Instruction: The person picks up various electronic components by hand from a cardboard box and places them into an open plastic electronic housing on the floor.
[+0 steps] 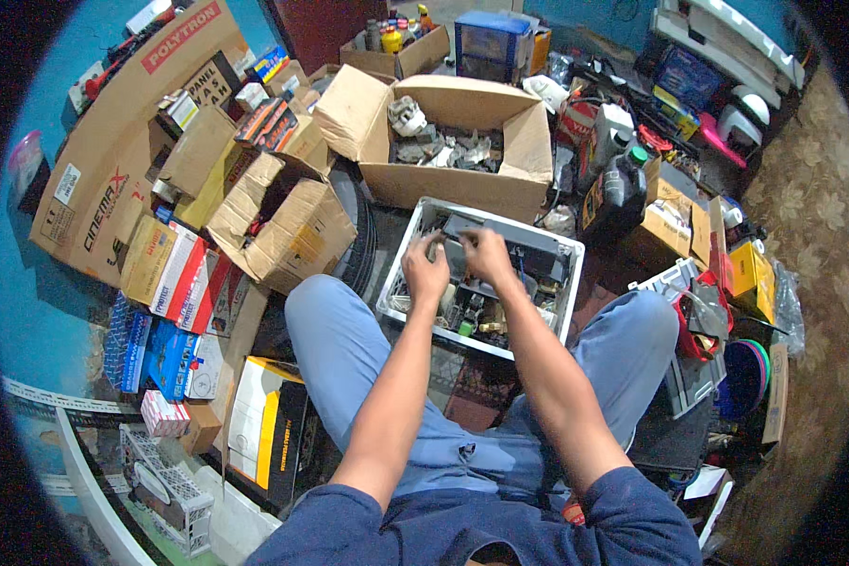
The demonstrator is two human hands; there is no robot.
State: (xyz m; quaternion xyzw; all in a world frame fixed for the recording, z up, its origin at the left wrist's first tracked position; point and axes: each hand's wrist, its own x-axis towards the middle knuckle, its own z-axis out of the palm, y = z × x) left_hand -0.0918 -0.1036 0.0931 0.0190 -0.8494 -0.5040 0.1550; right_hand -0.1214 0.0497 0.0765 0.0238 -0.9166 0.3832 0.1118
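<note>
Both of my hands are over a white plastic crate (574, 294) between my knees, filled with mixed small parts. My left hand (425, 268) is at the crate's left side, its fingers curled toward the thumb. Close by on the right, my right hand (488, 257) has its fingers bent together and pointing toward the left hand. Anything small in either grip is too small to make out. A flat grey piece (534, 253) lies along the crate's far side. Near its front sits a small green part (466, 327) among darker pieces.
Beyond the crate stands an open cardboard box (453, 186) of grey metal parts. A smaller open carton (297, 231) is at the left, beside stacked boxes. On the right are a black jug (615, 196) with a green cap and a yellow box (753, 281).
</note>
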